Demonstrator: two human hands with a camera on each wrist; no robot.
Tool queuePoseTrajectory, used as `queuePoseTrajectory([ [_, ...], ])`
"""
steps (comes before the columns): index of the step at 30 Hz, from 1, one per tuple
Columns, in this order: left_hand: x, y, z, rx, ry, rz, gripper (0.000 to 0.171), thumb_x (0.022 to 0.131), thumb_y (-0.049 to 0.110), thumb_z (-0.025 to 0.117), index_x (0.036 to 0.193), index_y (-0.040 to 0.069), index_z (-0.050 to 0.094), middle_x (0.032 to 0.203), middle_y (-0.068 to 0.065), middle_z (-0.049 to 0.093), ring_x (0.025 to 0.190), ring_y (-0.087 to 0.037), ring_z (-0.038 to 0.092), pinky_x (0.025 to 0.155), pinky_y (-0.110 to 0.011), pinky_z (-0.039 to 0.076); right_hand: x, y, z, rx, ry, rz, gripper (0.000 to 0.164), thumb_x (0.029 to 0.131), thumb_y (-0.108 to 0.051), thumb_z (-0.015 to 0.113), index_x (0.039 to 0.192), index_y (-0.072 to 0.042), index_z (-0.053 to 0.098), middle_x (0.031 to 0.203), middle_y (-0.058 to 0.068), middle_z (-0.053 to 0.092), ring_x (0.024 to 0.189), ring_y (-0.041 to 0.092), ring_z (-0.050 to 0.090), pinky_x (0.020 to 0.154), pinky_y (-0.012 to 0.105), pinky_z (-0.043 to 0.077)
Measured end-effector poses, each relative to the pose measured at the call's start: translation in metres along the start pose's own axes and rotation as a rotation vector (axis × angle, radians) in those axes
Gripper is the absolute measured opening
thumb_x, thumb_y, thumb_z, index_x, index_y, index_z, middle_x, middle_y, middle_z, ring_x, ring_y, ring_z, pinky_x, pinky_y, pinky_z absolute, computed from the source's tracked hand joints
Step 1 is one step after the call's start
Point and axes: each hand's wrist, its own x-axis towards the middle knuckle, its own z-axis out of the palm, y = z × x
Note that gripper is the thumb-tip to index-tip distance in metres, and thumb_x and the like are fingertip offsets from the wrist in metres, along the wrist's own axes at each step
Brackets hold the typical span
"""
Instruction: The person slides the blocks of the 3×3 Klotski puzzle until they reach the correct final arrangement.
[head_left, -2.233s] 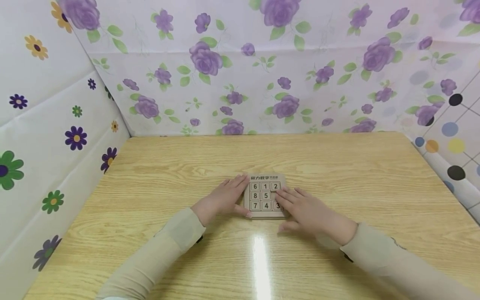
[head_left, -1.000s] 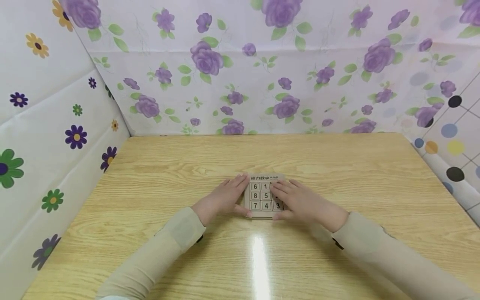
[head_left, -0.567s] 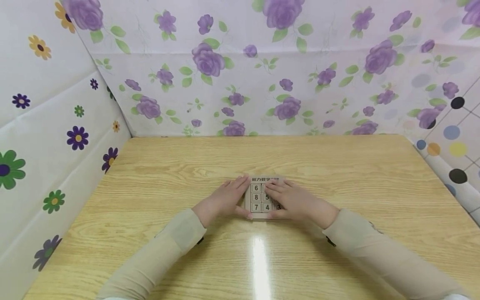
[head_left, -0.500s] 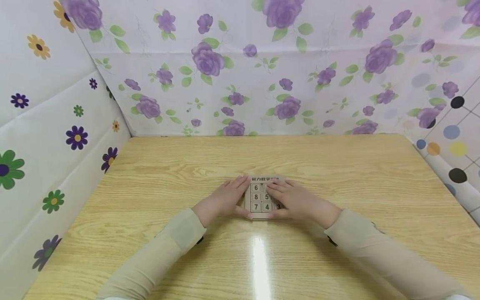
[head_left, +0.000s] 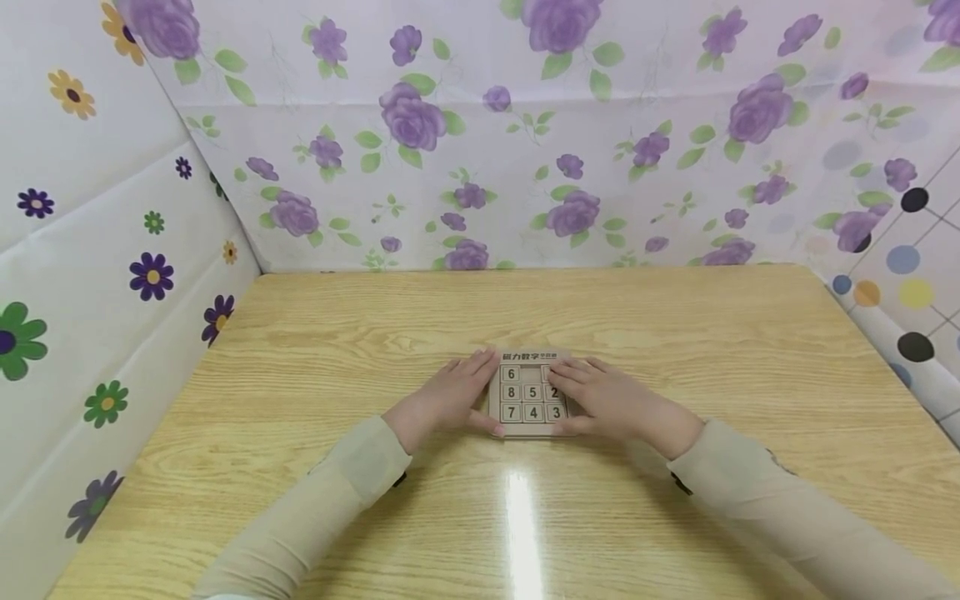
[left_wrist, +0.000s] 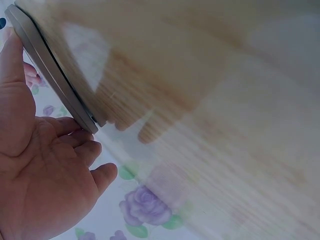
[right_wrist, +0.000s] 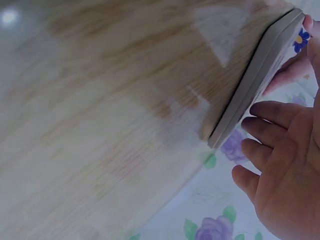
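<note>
Left hand [head_left: 453, 395] grips the board [head_left: 525, 430]; right hand [head_left: 611, 402], fingers nearly straight, touches a tile [head_left: 546, 375], gripping nothing. Sliding seems unfinished, order scrambled.

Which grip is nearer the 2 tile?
Right: the right grip partly covers the 2 tile in the head view; the left grip is at the board's opposite edge.

The table [head_left: 360, 333] had a yellowish wood-grain top, pretty glossy too. Just a number puzzle board [head_left: 528, 431] lying flat on it, roughly mid-table.
</note>
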Motion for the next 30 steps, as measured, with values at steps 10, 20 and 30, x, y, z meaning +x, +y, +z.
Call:
queuePoseTrajectory([
  [10, 0.000, 0.000, 0.001, -0.002, -0.004, 0.004, 0.110, 0.076, 0.061, 0.066, 0.153, 0.005, 0.011, 0.160, -0.011, 0.007, 0.148, -0.025, 0.007, 0.120, -0.046, 0.013, 0.021, -0.018, -0.005, 0.027, -0.022, -0.059, 0.055, 0.099, -0.032, 0.042, 0.144, -0.002, 0.039, 0.152, 0.012, 0.034, 0.142, 0.032, 0.028, 0.118, 0.051, 0.018],
  [20, 0.000, 0.002, 0.002, 0.016, 0.002, 0.009, 0.109, 0.076, 0.061, 0.065, 0.153, 0.005, 0.013, 0.160, -0.011, 0.009, 0.147, -0.025, 0.009, 0.120, -0.047, 0.015, 0.032, -0.022, -0.001, -0.020, -0.051, -0.051, 0.052, 0.096, -0.019, 0.042, 0.145, -0.003, 0.037, 0.153, 0.011, 0.033, 0.143, 0.030, 0.026, 0.119, 0.050, 0.015],
  [30, 0.001, 0.000, 0.000, 0.024, -0.007, -0.010, 0.110, 0.076, 0.062, 0.065, 0.153, 0.006, 0.011, 0.160, -0.009, 0.007, 0.148, -0.023, 0.007, 0.120, -0.045, 0.013, 0.020, -0.008, 0.001, 0.015, -0.052, -0.037, 0.053, 0.094, -0.015, 0.042, 0.145, -0.001, 0.037, 0.153, 0.013, 0.034, 0.142, 0.032, 0.026, 0.118, 0.052, 0.016],
])
